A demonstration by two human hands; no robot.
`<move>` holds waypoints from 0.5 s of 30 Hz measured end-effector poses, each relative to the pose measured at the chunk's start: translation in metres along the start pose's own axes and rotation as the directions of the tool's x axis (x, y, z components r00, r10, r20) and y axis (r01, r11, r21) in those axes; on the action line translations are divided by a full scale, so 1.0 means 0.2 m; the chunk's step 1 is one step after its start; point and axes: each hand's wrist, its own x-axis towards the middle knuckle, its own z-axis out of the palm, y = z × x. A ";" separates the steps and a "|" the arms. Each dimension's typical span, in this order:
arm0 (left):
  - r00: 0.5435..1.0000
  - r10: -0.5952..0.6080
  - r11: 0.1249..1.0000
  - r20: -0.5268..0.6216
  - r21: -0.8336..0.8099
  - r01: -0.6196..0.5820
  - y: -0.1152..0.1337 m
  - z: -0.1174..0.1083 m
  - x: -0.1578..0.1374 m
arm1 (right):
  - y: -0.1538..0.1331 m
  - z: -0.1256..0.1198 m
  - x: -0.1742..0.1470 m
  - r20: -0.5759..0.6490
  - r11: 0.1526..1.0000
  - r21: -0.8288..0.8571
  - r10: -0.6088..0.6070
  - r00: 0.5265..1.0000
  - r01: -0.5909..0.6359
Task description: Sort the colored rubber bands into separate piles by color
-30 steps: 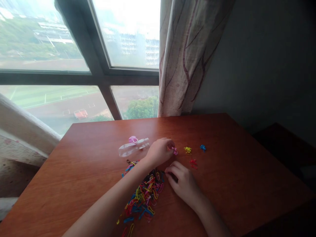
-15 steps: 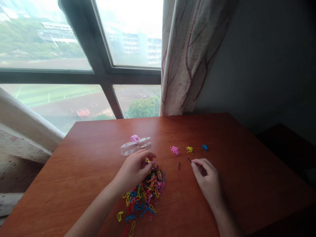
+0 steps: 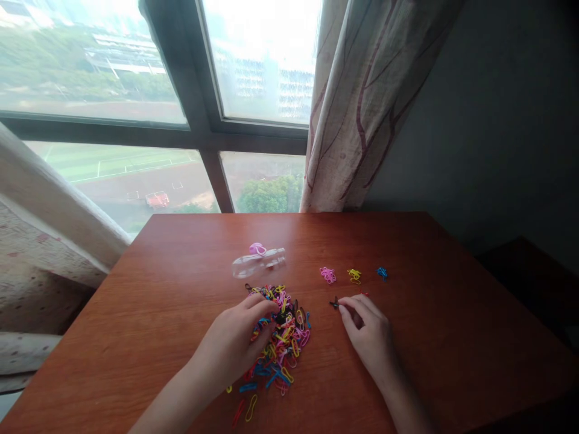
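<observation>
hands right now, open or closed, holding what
left hand: partly open at the mixed pile, hold unclear
right hand: pinched closed at black bands, hold unclear

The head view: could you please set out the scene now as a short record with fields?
Left hand: over the mixed pile; grip unclear
Right hand: fingertips at small black pieces; grip unclear
Mixed pile: small loops in several colors, right of the left hand
Separate groups, left to right: pink loops, yellow loops, blue loops
Partly hidden: red bit beyond the right hand
Beyond the pile: clear container, lying down
Surface: brown table
</observation>
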 end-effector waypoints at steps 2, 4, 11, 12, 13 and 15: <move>1.000 -0.001 0.999 0.012 0.053 0.000 0.01 0.01 0.01 | -0.01 -0.01 0.00 -0.008 1.000 0.024 -0.003 1.000 0.003; 0.999 0.011 0.995 0.040 0.101 -0.015 0.02 0.02 0.02 | -0.02 -0.01 0.00 -0.014 0.999 0.044 -0.015 1.000 0.015; 0.988 0.072 0.968 0.139 0.231 -0.103 0.04 0.01 0.07 | -0.03 -0.01 0.01 -0.021 0.996 0.067 -0.054 0.998 0.055; 0.985 0.081 0.962 0.151 0.246 -0.117 0.04 0.00 0.08 | -0.03 0.00 0.01 -0.019 0.996 0.073 -0.054 0.998 0.055; 0.984 0.085 0.957 0.158 0.261 -0.124 0.05 0.00 0.09 | -0.03 0.00 0.01 -0.017 0.995 0.079 -0.054 0.998 0.056; 0.983 0.085 0.948 0.163 0.289 -0.130 0.05 -0.01 0.11 | -0.04 0.00 0.00 -0.010 0.994 0.095 -0.058 0.998 0.058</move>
